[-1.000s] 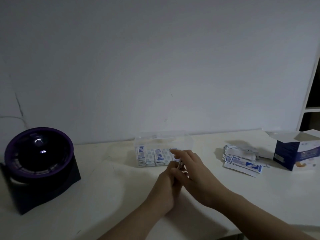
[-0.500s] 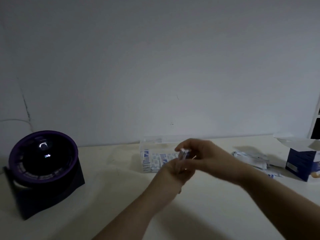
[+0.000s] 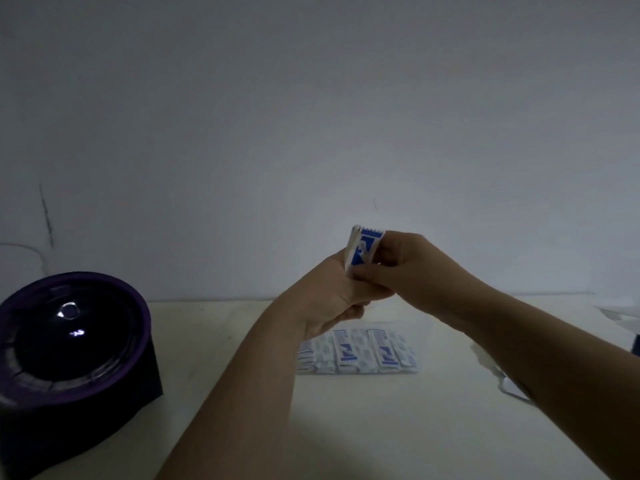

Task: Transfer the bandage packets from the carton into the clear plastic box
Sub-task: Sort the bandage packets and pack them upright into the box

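Raised now from table level to above the clear box, a stack of bandage packets sits pinched between left hand and right hand, seemingly ready to join the row of packets inside.

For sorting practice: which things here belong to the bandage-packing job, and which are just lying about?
Job: bandage packets held by left hand and right hand; clear plastic box; packets inside it.
Lying about: purple-rimmed round device.

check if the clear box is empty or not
Not empty: a row of blue-and-white packets sits inside the clear box.
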Demonstrator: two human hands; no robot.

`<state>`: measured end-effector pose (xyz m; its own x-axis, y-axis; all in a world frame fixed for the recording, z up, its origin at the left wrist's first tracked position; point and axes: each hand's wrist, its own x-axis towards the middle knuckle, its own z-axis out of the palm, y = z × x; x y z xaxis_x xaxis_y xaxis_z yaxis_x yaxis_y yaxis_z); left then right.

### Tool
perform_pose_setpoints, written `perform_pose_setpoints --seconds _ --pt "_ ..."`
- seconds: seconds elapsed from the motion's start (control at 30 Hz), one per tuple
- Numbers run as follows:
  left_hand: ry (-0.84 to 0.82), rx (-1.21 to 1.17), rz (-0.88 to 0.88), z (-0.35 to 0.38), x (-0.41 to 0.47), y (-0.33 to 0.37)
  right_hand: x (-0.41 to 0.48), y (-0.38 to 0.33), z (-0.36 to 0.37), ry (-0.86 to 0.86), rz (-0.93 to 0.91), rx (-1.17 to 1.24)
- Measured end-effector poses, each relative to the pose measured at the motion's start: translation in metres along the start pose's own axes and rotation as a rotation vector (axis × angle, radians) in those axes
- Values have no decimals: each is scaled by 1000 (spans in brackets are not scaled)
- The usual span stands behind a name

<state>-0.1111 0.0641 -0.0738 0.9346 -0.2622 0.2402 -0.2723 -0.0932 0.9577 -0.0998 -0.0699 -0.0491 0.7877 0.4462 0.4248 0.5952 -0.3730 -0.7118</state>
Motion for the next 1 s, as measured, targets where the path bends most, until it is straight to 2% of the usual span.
perform_pose_setpoints --seconds 0.17,0.23,0.3,0.37,0.47,0.53,0.6,0.77,1.0 --pt "133 106 -34 -16 13 -11 23 8 15 -5 95 147" --pt "202 263 -42 -28 13 -14 38 16 15 46 121 129" --pt "270 491 -33 -42 9 -20 56 29 17 97 192 12" --pt "284 696 -69 -53 6 -28 68 43 22 -1 335 -91" --pt "189 881 -218 -60 5 -40 76 60 37 -303 586 -253" --pt "139 925 -289 -60 5 -44 80 72 48 -393 654 -390" --pt "132 939 -309 -59 6 -46 85 80 56 -405 684 -495" --pt "149 943 -298 -59 8 -50 92 81 67 -488 795 -525" --pt "140 947 -279 -61 7 -50 97 83 75 -570 846 -559"
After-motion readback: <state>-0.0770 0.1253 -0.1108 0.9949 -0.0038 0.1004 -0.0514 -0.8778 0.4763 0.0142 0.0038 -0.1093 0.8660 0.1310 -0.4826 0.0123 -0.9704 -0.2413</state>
